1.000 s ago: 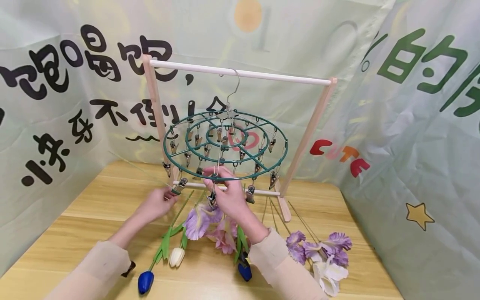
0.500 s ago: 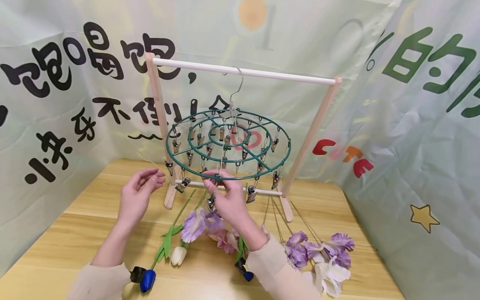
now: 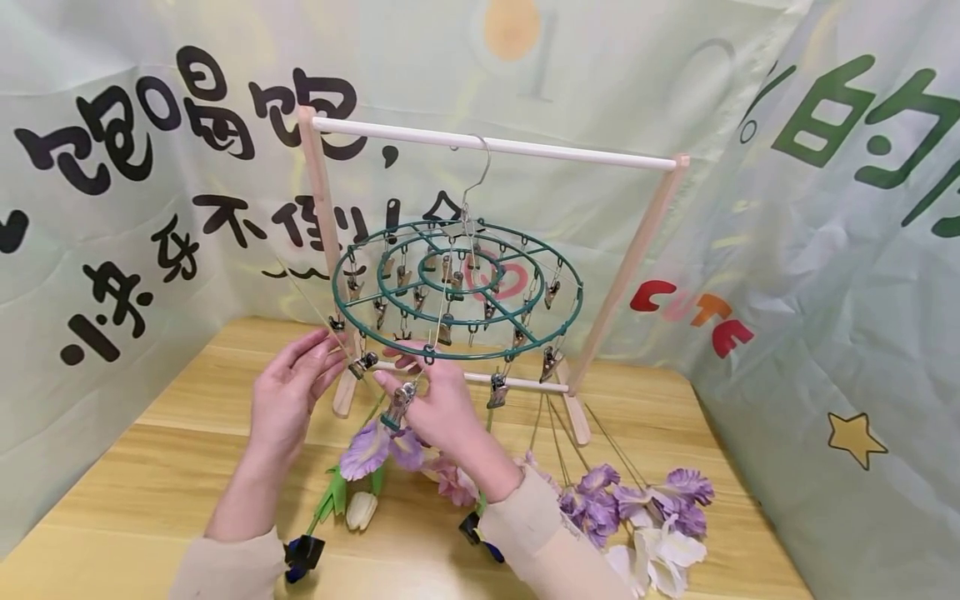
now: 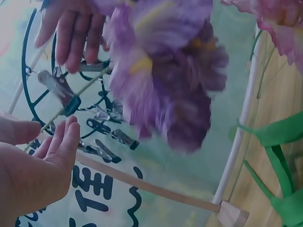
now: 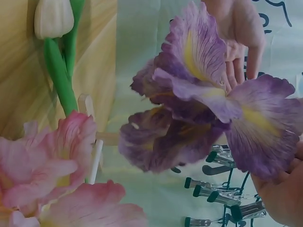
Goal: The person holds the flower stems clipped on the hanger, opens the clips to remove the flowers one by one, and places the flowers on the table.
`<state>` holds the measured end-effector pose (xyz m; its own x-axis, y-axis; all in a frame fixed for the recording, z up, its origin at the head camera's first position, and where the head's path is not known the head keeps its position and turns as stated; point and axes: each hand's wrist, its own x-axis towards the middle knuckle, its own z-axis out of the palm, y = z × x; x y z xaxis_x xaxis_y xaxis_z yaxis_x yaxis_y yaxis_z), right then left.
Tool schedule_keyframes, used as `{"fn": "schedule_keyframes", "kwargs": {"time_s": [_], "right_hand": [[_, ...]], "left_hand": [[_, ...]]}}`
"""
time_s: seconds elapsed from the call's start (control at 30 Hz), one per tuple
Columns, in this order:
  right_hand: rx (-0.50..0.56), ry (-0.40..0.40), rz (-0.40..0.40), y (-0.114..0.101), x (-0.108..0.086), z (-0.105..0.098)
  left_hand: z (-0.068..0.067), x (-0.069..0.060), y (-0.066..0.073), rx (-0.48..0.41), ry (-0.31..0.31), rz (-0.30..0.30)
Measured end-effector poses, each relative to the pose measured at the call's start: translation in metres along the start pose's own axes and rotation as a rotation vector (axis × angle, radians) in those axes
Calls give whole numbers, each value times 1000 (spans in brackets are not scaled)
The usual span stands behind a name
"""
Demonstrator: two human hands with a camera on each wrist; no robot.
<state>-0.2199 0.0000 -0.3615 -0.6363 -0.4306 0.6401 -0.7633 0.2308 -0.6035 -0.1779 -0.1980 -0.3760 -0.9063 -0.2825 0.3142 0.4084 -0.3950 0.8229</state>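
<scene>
My left hand (image 3: 288, 400) pinches the thin stem of a purple iris (image 3: 375, 450) at the left side of the green round clip hanger (image 3: 457, 292). The bloom hangs below the hands and fills much of both wrist views (image 4: 161, 71) (image 5: 203, 109). My right hand (image 3: 446, 404) is under the hanger's front rim, its fingers extended and apart from the stem. A metal clip (image 3: 399, 404) hangs in front of its thumb, tilted. Another clip (image 3: 363, 364) hangs between the two hands. In the left wrist view, the stem runs past a clip (image 4: 59, 92) between the hands.
The hanger hooks over the white bar of a wooden stand (image 3: 495, 146). On the table lie a white tulip (image 3: 362, 510), a pink flower (image 3: 453, 482), purple irises (image 3: 592, 504) and a white flower (image 3: 663, 554). Printed cloth walls (image 3: 825, 350) surround the table.
My left hand rose and then shifted right toward the hanger with the iris stem. My right hand has loosened its fingers from the front clip, and the iris bloom has swung left.
</scene>
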Motion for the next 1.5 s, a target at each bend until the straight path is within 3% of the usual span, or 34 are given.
{"fn": "schedule_keyframes", "kwargs": {"time_s": [0.13,0.4,0.67,0.9,1.17,1.3,1.5], "right_hand": [[-142,-43,1,0,2,5],[-313,-100,67,-5,7,10],[-430,-51,-89,1,9,15],[-507,-61,-119,0,9,14],[-611,-7,-255,1,9,13],[-667,-3,-267,1,11,12],[-728,-65,-238,-2,14,9]], "left_hand": [[3,1,-2,30,39,-13],[6,2,-1,42,120,4],[8,2,-2,47,166,22],[9,2,-3,99,183,67],[10,2,-2,127,184,117],[11,1,-2,134,174,113],[11,0,-1,162,172,103]]}}
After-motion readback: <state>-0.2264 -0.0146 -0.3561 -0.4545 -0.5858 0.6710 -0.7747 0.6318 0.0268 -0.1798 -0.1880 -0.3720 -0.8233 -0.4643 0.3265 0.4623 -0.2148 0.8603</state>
